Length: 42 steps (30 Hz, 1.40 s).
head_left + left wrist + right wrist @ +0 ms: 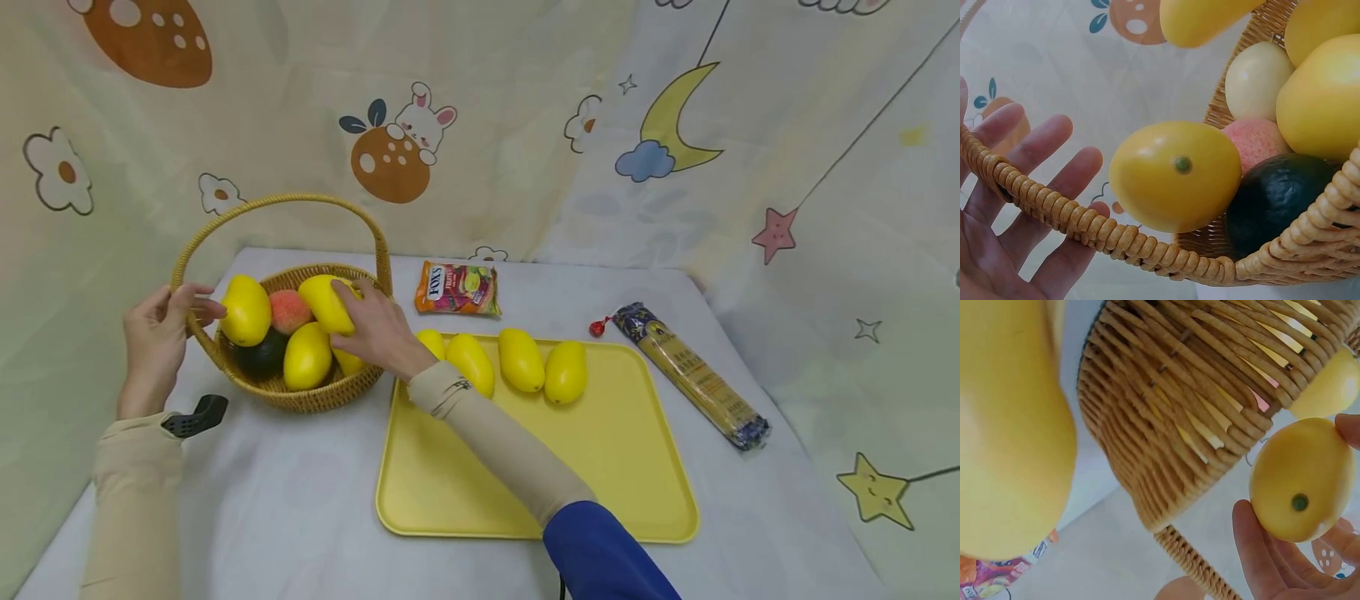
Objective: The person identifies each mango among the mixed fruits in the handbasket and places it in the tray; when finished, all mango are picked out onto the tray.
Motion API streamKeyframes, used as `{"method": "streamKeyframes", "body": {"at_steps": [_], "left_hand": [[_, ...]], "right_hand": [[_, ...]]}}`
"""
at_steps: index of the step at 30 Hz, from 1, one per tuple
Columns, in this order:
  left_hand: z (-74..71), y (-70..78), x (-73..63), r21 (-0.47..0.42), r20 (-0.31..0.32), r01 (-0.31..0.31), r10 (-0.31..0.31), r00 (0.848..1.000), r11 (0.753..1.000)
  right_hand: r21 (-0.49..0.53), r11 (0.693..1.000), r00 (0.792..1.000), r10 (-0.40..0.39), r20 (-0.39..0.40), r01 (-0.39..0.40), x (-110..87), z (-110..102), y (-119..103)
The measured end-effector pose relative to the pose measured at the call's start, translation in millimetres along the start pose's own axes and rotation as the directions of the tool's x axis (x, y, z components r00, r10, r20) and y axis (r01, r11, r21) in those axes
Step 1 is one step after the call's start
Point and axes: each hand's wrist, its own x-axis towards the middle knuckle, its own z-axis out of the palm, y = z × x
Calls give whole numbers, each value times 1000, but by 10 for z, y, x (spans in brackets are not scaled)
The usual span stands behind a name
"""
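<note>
A brown wicker basket [315, 398] holds several yellow mangoes, a peach [289, 312], a dark green fruit [1282, 194] and a pale round fruit [1259, 81]. My right hand [378, 327] holds one yellow mango [1300, 481] above the basket, between thumb and fingers. At the basket's left side is my left hand [159, 340]. Its spread, mostly straight fingers [1072, 172] lie against the far side of the handle [1100, 231]. Another mango [246, 311] rests at the left edge of the fruit, close to those fingertips.
A yellow tray [540, 500] lies to the right of the basket under my right forearm, with several mangoes [521, 360] along its back edge. Behind it is a Fox's candy bag [458, 288]. A red wrapped candy [597, 327] and a long pasta packet [690, 375] lie to the right.
</note>
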Motion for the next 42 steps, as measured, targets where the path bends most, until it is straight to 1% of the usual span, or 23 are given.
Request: {"method": "streamKeyframes", "body": {"at_steps": [2,6,11,16,19,25,28,32,36,39,42], "left_hand": [[-7,-2,2,15,-3,-2,2,1000,1000],[-14,-7,9,13,-8,-6,6,1000,1000],[-7,-12,7,9,-4,9,-8,1000,1000],[1,-12,5,-5,-5,-1,1,1000,1000],[5,-14,4,-17,1,-3,3,1000,1000],[2,-21,5,-10,-1,-1,1,1000,1000],[0,-24,6,21,-6,-5,5,1000,1000],[-3,-26,0,6,-6,1,-1,1000,1000],[2,-27,-5,-29,-3,0,0,1000,1000],[4,-28,-4,-68,-4,-12,12,1000,998],[4,-25,-5,-115,-5,-22,21,1000,993]], "right_hand": [[20,1000,1000,3,-2,-3,-44,-29,13],[43,999,1000,19,-20,-18,-142,-76,60],[68,997,998,49,-45,-46,-298,-126,163],[101,993,994,69,-87,-60,-472,-191,296],[94,994,991,71,-113,-60,-577,-230,384],[120,987,983,122,-137,-105,-792,-310,573],[128,983,978,150,-148,-131,-904,-357,679],[140,975,967,193,-166,-171,-1075,-415,848],[156,966,950,238,-204,-208,-1264,-481,1037],[145,960,936,267,-228,-239,-1403,-538,1181],[133,952,924,300,-235,-275,-1534,-592,1317]]}}
